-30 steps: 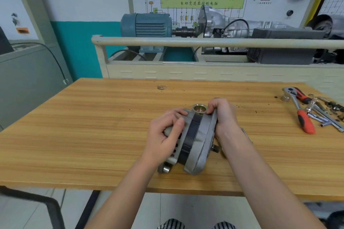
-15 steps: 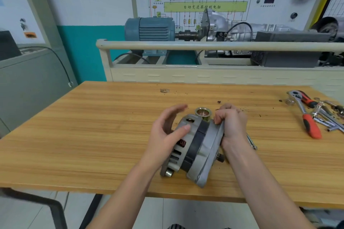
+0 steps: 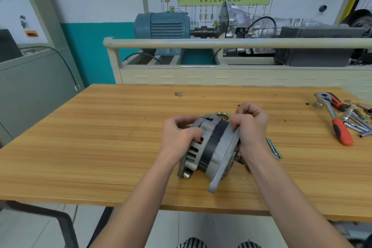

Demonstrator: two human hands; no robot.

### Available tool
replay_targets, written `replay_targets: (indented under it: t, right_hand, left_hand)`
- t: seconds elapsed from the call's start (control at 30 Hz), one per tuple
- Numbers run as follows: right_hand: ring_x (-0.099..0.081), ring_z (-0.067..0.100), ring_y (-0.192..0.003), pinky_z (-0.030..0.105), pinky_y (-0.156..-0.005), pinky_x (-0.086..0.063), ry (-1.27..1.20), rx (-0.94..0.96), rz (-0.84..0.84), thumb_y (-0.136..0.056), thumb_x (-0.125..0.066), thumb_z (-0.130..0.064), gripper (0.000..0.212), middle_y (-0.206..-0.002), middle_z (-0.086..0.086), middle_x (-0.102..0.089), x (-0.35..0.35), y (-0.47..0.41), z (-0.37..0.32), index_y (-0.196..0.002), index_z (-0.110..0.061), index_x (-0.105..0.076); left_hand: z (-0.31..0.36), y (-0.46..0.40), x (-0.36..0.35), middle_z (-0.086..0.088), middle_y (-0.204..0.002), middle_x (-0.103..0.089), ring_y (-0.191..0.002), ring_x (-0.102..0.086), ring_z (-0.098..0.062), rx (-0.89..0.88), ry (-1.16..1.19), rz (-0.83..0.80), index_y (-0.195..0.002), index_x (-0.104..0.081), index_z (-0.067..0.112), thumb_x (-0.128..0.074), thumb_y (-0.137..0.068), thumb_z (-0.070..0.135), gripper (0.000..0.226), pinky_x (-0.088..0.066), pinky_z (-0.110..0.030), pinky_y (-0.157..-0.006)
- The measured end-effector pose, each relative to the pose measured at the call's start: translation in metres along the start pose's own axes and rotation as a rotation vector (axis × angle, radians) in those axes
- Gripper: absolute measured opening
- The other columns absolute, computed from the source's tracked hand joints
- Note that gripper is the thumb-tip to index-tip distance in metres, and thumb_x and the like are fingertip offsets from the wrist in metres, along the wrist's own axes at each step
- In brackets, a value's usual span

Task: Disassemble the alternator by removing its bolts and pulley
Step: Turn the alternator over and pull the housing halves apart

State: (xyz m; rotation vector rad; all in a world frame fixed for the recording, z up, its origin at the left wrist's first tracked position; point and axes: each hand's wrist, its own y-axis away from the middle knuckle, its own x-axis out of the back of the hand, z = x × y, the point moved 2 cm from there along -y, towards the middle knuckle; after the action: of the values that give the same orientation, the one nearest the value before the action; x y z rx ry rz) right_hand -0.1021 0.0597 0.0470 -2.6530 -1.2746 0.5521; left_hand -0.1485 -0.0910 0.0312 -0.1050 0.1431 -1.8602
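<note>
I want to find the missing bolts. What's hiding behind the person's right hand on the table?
Long silver bolts lie on the wooden table just past the right hand, which grips the alternator. The wrist covers their near ends, so their number is unclear.

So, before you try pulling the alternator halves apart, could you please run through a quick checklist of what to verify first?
1. Left hand grips the slotted housing of the alternator: ok.
2. Right hand grips the opposite end cover: ok.
3. Alternator supported on the wooden table: ok, its lower edge rests there.
4. Through bolts out: cannot tell; long bolts lie beside the right wrist, but the housing's bolt holes are hidden.
5. Pulley off: cannot tell; that end is behind the right hand.
6. Ratchet wrench out of the way: ok, it lies at the table's right with the sockets.
</note>
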Motion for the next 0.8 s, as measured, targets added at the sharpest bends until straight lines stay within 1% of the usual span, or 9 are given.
replay_targets:
  t: [0.07,0.13,0.2,0.3,0.47,0.53,0.63,0.73,0.8]
  right_hand:
    - [-0.028,0.008,-0.046,0.018,-0.044,-0.025,-0.006,0.010,0.009,-0.035,-0.046,0.003,0.027,-0.048,-0.006,-0.033,0.000,0.002,0.000,-0.043,-0.020,-0.036]
    - [-0.029,0.010,-0.049,0.021,-0.047,-0.026,-0.012,0.020,0.012,-0.039,-0.048,0.003,0.025,-0.051,-0.001,-0.034,0.000,0.005,0.001,-0.048,-0.017,-0.037]
    - [-0.029,0.013,-0.052,0.023,-0.049,-0.026,-0.018,0.031,0.015,-0.042,-0.050,0.003,0.024,-0.054,0.004,-0.033,0.000,0.007,0.001,-0.052,-0.014,-0.038]
    - [-0.029,0.015,-0.054,0.024,-0.052,-0.026,-0.009,0.057,0.013,-0.045,-0.051,0.003,0.023,-0.055,0.004,-0.034,0.000,0.008,0.001,-0.054,-0.014,-0.038]
    - [-0.030,0.016,-0.056,0.025,-0.054,-0.027,-0.008,0.071,0.027,-0.046,-0.051,0.002,0.026,-0.055,0.000,-0.035,0.001,0.008,0.006,-0.051,-0.021,-0.040]
    - [-0.029,0.014,-0.053,0.023,-0.051,-0.027,-0.021,0.065,0.048,-0.046,-0.051,0.002,0.028,-0.052,-0.004,-0.035,0.002,0.007,0.007,-0.048,-0.024,-0.040]
    - [-0.031,0.008,-0.047,0.017,-0.045,-0.027,-0.107,0.062,0.092,-0.044,-0.049,0.005,0.030,-0.048,-0.009,-0.037,0.007,0.007,0.007,-0.045,-0.024,-0.041]
    - [-0.034,0.004,-0.044,0.014,-0.043,-0.029,-0.226,0.094,0.128,-0.043,-0.044,0.008,0.032,-0.047,-0.012,-0.040,0.019,0.011,0.008,-0.041,-0.024,-0.043]
    - [-0.033,0.006,-0.045,0.016,-0.044,-0.029,-0.308,0.089,0.142,-0.042,-0.042,0.008,0.032,-0.048,-0.010,-0.039,0.029,0.014,0.010,-0.041,-0.023,-0.042]
  left_hand:
    - [0.001,-0.001,0.001,0.004,-0.069,-0.073,-0.066,-0.067,-0.010,0.002,-0.012,0.067,-0.067,-0.076,0.022,-0.059,-0.035,0.012,0.037,-0.048,-0.023,-0.049]
    - [0.002,-0.002,0.001,0.006,-0.062,-0.070,-0.057,-0.065,-0.008,0.012,-0.019,0.080,-0.060,-0.074,0.024,-0.059,-0.034,0.013,0.032,-0.045,-0.023,-0.044]
    - [0.003,-0.005,0.000,0.005,-0.059,-0.068,-0.053,-0.063,-0.010,0.034,-0.012,0.072,-0.059,-0.073,0.022,-0.058,-0.033,0.012,0.031,-0.044,-0.023,-0.043]
    - [0.003,-0.007,-0.001,0.005,-0.057,-0.067,-0.051,-0.061,-0.012,0.050,0.000,0.076,-0.058,-0.072,0.022,-0.056,-0.033,0.012,0.031,-0.044,-0.024,-0.043]
    - [0.005,-0.011,-0.005,0.006,-0.053,-0.063,-0.048,-0.057,-0.012,0.045,-0.057,0.093,-0.062,-0.067,0.016,-0.056,-0.034,0.013,0.030,-0.043,-0.025,-0.042]
    - [0.008,-0.013,-0.008,0.006,-0.054,-0.062,-0.050,-0.056,-0.012,0.031,-0.093,0.090,-0.062,-0.066,0.014,-0.056,-0.035,0.014,0.029,-0.044,-0.026,-0.044]
    - [0.013,-0.010,-0.014,0.006,-0.056,-0.063,-0.054,-0.058,-0.013,-0.006,-0.121,0.110,-0.057,-0.066,0.019,-0.059,-0.036,0.016,0.022,-0.047,-0.028,-0.048]
    - [0.017,-0.001,-0.024,0.008,-0.056,-0.065,-0.049,-0.055,-0.007,-0.076,-0.141,0.109,-0.048,-0.063,0.025,-0.062,-0.040,0.018,0.011,-0.046,-0.028,-0.045]
    - [0.019,0.005,-0.031,0.007,-0.063,-0.070,-0.055,-0.060,-0.013,-0.134,-0.171,0.110,-0.046,-0.062,0.027,-0.063,-0.040,0.020,0.009,-0.051,-0.034,-0.050]
